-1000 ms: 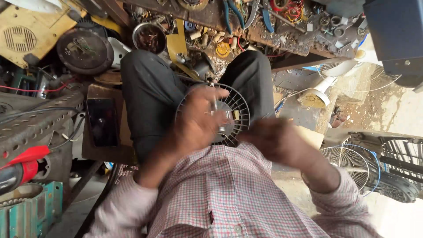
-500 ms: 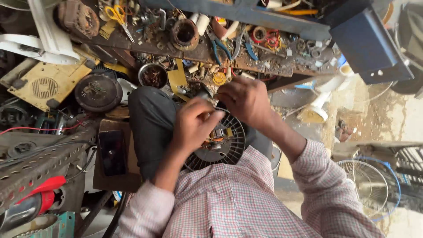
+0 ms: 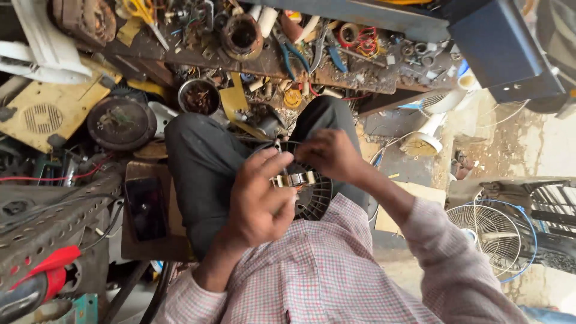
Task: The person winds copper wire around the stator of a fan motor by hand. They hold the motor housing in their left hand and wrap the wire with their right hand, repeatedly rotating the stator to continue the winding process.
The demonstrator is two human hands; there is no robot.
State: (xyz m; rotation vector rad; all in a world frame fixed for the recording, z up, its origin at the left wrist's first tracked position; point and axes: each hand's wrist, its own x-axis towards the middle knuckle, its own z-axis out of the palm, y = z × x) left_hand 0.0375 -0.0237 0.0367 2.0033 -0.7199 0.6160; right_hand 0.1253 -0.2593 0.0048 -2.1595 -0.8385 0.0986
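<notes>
No labels, signs or lit screens show anywhere in the scene. The nearest thing to a package is a flat piece of brown cardboard lying on the floor at the right, just beside the person's leg (plain, with no print that can be made out). Nothing among the clutter on the far counter can be told as a box or a wrapper.

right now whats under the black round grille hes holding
The black round grille rests over grey trousers on the lap. The left hand and right hand cover its upper part, hiding what lies beneath.
</notes>
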